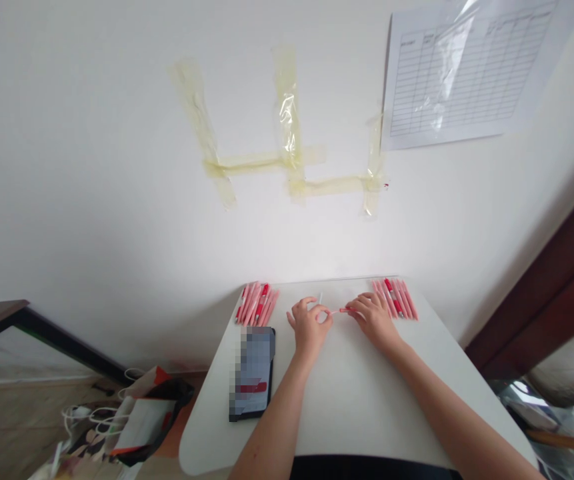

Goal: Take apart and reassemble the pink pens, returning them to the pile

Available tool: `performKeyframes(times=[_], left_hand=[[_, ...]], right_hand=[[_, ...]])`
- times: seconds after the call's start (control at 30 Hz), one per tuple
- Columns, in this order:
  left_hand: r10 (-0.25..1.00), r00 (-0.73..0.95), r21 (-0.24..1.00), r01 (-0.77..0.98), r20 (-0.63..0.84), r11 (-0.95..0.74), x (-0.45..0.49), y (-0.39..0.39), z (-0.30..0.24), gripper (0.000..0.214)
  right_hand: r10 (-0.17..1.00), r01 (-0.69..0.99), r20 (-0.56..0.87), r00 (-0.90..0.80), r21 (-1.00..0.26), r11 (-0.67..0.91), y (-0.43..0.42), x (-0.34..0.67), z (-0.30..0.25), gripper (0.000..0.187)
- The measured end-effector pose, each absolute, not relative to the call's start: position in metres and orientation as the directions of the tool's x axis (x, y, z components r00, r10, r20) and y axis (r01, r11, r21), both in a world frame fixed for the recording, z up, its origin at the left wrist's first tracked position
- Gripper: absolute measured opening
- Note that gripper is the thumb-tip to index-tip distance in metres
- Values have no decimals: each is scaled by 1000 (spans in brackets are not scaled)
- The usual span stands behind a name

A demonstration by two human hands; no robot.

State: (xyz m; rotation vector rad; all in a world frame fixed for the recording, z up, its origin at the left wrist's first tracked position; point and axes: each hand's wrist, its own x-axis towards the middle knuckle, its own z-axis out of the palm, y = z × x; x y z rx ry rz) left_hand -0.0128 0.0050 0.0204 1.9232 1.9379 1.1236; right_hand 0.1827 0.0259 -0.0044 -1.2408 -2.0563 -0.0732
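Both my forearms [444, 400] stretch over the white bench [361, 400], phone [257, 373] lying just left of them. Got a slim red pen piece [344, 310] pinched in my right hand [374, 317], and my left hand [309, 323] looks closed on a thin pale bit [335, 312] in line with it, can't tell if they're joined. I'd call this one midway. There's a left pile of pens [257, 303] and a right pile of pens [397, 300], but which is done and which is left? No clue.
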Motion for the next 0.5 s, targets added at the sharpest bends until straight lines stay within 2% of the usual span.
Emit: performKeyframes(times=[0.5], left_hand=[[910,-109,592,789,400,-165,-10,4,18,6]], right_hand=[[718,804,636,-283,-251,539,23,179,-3,13]])
